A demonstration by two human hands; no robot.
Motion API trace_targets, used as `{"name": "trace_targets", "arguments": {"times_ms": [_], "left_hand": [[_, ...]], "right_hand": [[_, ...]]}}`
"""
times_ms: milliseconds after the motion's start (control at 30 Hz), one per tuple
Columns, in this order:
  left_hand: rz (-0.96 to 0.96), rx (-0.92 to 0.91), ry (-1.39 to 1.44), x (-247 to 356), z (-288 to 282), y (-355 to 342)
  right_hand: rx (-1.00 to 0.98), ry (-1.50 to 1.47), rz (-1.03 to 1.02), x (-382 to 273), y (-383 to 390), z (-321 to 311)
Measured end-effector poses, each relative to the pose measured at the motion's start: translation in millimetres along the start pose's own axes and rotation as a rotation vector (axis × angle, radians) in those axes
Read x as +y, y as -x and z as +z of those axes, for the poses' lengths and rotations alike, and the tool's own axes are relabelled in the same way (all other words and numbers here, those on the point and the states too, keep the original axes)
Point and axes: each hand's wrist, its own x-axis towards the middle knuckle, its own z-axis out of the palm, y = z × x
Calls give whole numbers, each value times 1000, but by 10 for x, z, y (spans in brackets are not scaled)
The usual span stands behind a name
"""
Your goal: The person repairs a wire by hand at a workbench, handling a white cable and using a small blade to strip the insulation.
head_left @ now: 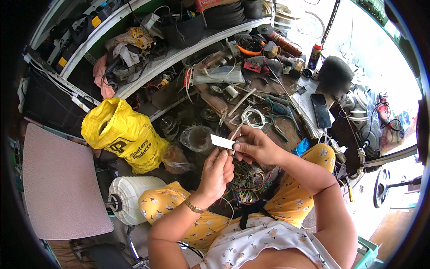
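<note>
We hold a flat white strip (221,142), smooth, slim and rectangular with a squared free end, in the air before our lap. Our right hand (256,145) pinches its right end between thumb and fingers. Our left hand (216,172) has its fingers bent together at the strip's lower edge; we cannot tell whether they grip it. A thin white cable runs from our right fingers toward a loose, glossy coil (255,118) on the rough wooden bench top (264,85). Below lies a tangle of thin coloured wires (251,176). To our left, a crinkled yellow sack (130,130) stands near a cloudy plastic container (196,138). The strip's free end points toward that container, with open air around it; the shelf's pale metal edge (179,56) curves well beyond.
</note>
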Motion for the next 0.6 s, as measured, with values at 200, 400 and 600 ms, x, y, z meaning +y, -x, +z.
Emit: {"name": "trace_targets", "arguments": {"times_ms": [200, 400, 600], "left_hand": [[-13, -19, -15, -7, 11, -7], [1, -52, -39, -30, 11, -19], [-41, -74, 3, -13, 20, 2]], "right_hand": [[-43, 36, -20, -42, -29, 3], [-4, -27, 11, -23, -28, -51], [7, -45, -18, -97, -20, -101]]}}
